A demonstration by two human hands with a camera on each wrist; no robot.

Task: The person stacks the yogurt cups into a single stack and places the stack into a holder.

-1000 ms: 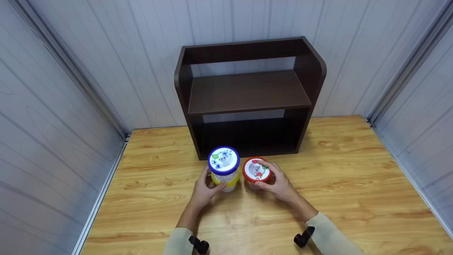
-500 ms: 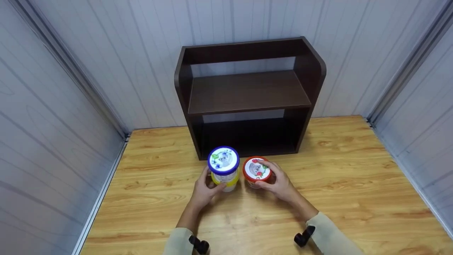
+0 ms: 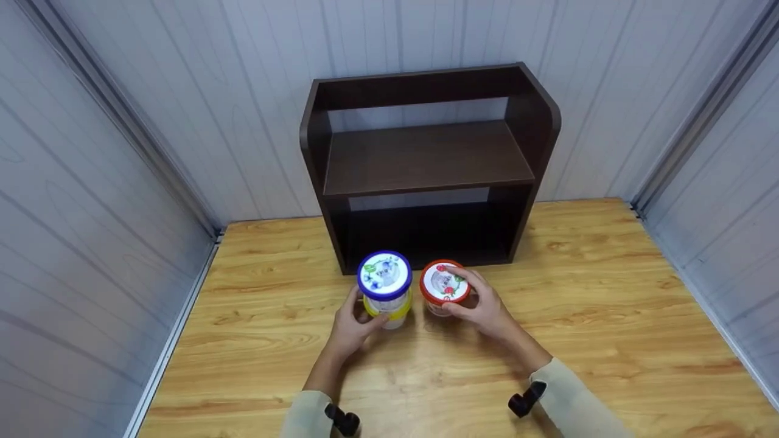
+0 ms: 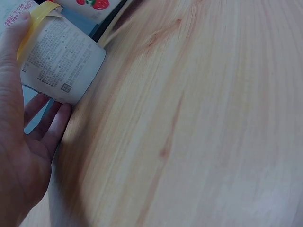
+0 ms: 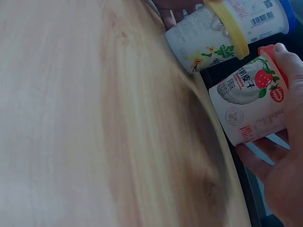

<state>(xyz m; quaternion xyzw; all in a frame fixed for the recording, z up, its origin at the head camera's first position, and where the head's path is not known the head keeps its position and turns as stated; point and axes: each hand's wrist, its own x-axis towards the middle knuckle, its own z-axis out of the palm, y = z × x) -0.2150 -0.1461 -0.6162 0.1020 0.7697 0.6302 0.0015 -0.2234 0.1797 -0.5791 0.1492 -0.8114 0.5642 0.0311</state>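
Note:
Two yogurt cups are stacked upright on the table: a blue-lidded cup (image 3: 384,275) sits on top of a yellow-lidded cup (image 3: 395,322). My left hand (image 3: 350,330) is curled round the lower cup, its thumb at the yellow rim. In the left wrist view the printed white wall of that cup (image 4: 64,61) shows beside my fingers. Just right of the stack, my right hand (image 3: 489,310) grips a red-lidded strawberry yogurt cup (image 3: 443,283) at its side, thumb and fingers by the rim. The right wrist view shows strawberries printed on the cup (image 5: 251,101).
A dark brown two-level shelf (image 3: 429,155) stands right behind the cups, against the panelled back wall (image 3: 261,109). Its lower compartment (image 3: 426,234) faces me. The wood-grain table (image 3: 261,340) stretches to either side between the side walls.
My right hand has moved the red-lidded cup slightly up and to the right in the head view, and its lid looks a little larger. My left hand and the stack have stayed put.

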